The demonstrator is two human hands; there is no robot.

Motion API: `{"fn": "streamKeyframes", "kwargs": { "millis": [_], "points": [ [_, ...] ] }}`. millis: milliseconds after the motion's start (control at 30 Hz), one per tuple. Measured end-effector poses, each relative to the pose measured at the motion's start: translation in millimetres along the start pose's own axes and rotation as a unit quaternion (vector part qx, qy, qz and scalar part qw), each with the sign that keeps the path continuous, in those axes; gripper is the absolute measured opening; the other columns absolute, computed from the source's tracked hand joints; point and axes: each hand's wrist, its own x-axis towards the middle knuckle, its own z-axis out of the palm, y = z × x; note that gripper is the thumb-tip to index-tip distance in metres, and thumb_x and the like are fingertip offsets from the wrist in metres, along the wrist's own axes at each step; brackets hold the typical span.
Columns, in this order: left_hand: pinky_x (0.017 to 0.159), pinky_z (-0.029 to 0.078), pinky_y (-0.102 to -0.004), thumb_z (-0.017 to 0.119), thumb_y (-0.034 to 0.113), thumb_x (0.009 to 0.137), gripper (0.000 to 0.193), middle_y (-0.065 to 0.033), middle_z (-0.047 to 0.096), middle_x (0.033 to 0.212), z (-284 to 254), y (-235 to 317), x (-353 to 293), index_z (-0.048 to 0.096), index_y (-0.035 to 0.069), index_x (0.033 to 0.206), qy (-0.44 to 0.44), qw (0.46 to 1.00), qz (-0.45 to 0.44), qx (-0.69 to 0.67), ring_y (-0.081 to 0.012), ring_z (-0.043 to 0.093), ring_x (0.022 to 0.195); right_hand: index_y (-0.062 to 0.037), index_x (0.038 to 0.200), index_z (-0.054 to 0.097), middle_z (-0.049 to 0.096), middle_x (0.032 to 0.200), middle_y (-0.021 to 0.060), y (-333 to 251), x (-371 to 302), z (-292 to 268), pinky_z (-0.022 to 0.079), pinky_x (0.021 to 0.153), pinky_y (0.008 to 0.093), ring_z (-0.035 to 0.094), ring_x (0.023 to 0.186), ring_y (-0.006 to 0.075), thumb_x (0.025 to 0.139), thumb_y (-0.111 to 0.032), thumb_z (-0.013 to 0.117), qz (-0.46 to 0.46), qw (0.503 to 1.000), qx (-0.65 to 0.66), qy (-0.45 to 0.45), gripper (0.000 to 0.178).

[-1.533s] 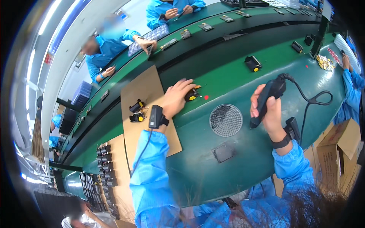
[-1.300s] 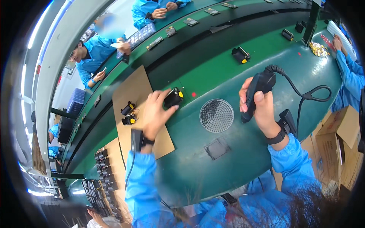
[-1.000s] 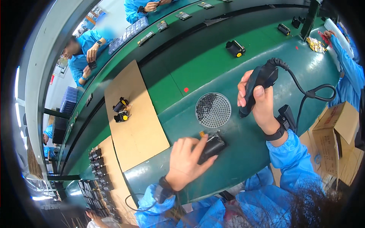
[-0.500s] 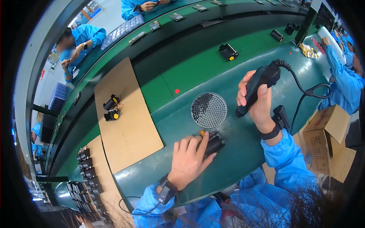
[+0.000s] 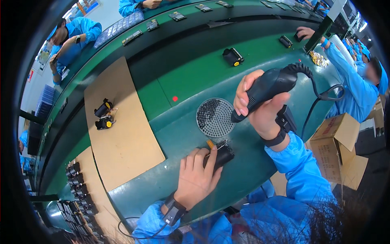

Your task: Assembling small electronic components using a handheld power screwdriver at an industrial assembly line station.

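Observation:
My left hand [image 5: 198, 175] is closed around a black housing [image 5: 224, 156] lying on the green bench. A small orange flex strip [image 5: 210, 144] sticks up beside my index finger. My right hand [image 5: 263, 116] grips a black electric screwdriver [image 5: 271, 86], tilted with its tip down to the left. The tip hangs by the right rim of a round perforated tray [image 5: 222, 123]; whether it touches is unclear. Small black screws [image 5: 208, 114] cover mostly the tray's left part.
Cardboard [image 5: 130, 150] on the left bears two black assemblies [image 5: 104, 115]. More housings stand in rows [image 5: 81, 187] at lower left. Another housing [image 5: 232, 57] sits on the green belt. The screwdriver's cord [image 5: 313, 83] loops right, above an open carton [image 5: 331, 150]. Co-workers sit around.
The screwdriver has moved with my right hand toward the tray's right rim. My left hand keeps the housing. At far right a co-worker's hand has reached to a black part on the belt.

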Motion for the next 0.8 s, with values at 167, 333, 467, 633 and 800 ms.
{"fn": "streamKeyframes", "kwargs": {
  "millis": [167,333,467,633,800],
  "points": [
    [0.083,0.042,-0.0429,0.076,0.023,0.081,0.059,-0.0144,0.053,0.116,-1.3,-4.0,-1.5,0.058,0.0,0.132,0.012,1.0,-0.001,-0.016,-0.0332,0.053,0.108,-0.0062,0.099,0.047,0.051,0.07,0.0026,6.0,-1.0,-2.1,0.044,0.048,0.0256,0.049,0.051,0.0094,0.074,-0.093,0.042,0.024,0.999,-0.034,0.021,0.09],
    [0.081,0.041,-0.0423,0.077,0.023,0.081,0.059,-0.0143,0.053,0.115,-0.3,-5.8,-1.2,0.058,0.001,0.132,0.02,0.999,0.008,-0.024,-0.0328,0.053,0.106,-0.0066,0.097,0.046,0.05,0.069,0.0021,4.1,-1.6,-1.3,0.042,0.048,0.025,0.049,0.05,0.0091,0.075,-0.093,0.042,0.019,0.999,-0.024,0.024,0.089],
    [0.081,0.042,-0.0423,0.077,0.023,0.081,0.058,-0.0144,0.054,0.115,-1.4,-6.0,0.3,0.058,0.001,0.132,0.016,0.999,0.006,-0.03,-0.0326,0.054,0.107,-0.0053,0.099,0.048,0.051,0.07,0.0035,5.3,-1.5,-3.8,0.044,0.049,0.0253,0.05,0.051,0.0098,0.075,-0.091,0.044,0.016,1.0,-0.012,0.021,0.089],
    [0.082,0.042,-0.0422,0.076,0.023,0.081,0.058,-0.0146,0.054,0.115,-2.9,-5.0,-1.5,0.058,0.001,0.132,0.017,0.999,0.002,-0.03,-0.0323,0.054,0.106,-0.004,0.101,0.049,0.054,0.071,0.0048,6.1,-1.9,-3.4,0.045,0.05,0.0257,0.051,0.052,0.0105,0.075,-0.088,0.05,0.016,1.0,-0.021,0.01,0.088],
    [0.083,0.045,-0.0429,0.077,0.023,0.082,0.059,-0.0153,0.054,0.115,-5.1,-3.3,0.1,0.058,0.0,0.132,0.007,0.999,0.001,-0.038,-0.0328,0.055,0.105,-0.0043,0.1,0.049,0.054,0.069,0.0044,8.4,-7.6,-6.3,0.045,0.051,0.0259,0.052,0.053,0.0108,0.073,-0.087,0.055,0.022,0.999,-0.039,-0.031,0.087]
  ]
}}
